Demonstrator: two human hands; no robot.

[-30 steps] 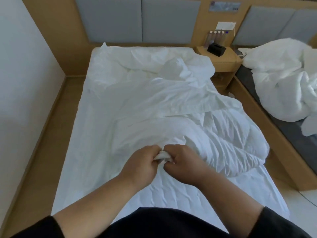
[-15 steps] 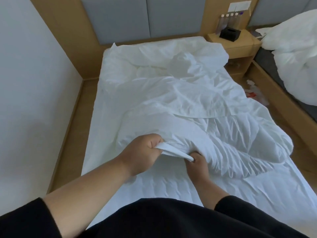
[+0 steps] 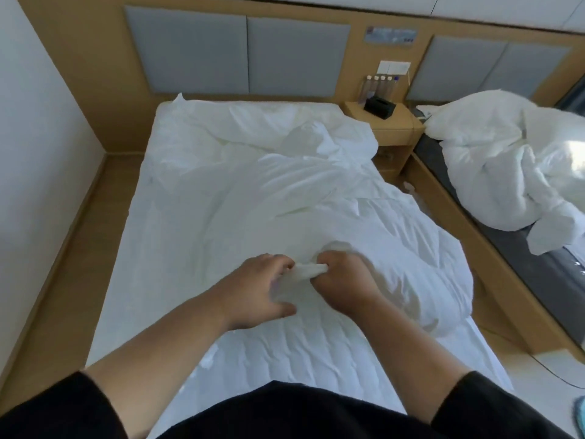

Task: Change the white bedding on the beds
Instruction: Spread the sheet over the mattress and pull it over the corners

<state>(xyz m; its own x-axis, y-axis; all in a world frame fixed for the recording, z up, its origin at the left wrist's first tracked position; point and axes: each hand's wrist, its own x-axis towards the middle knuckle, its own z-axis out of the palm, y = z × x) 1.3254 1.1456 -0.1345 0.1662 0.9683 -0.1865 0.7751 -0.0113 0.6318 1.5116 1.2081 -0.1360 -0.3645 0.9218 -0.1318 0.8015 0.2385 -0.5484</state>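
Both hands are pinching one bunched edge of the duvet (image 3: 373,258): the left hand (image 3: 256,289) and right hand (image 3: 342,280) are clamping it together over the bed (image 3: 142,280). It is looking soft, light, floppy; gripping corners should control it best.

A white wall (image 3: 34,160) stands left, wooden floor (image 3: 63,280) below; grey padded panels (image 3: 237,55) line the wooden headboard; a wooden nightstand (image 3: 391,129) carries a black box (image 3: 379,107) and bottles (image 3: 378,87).
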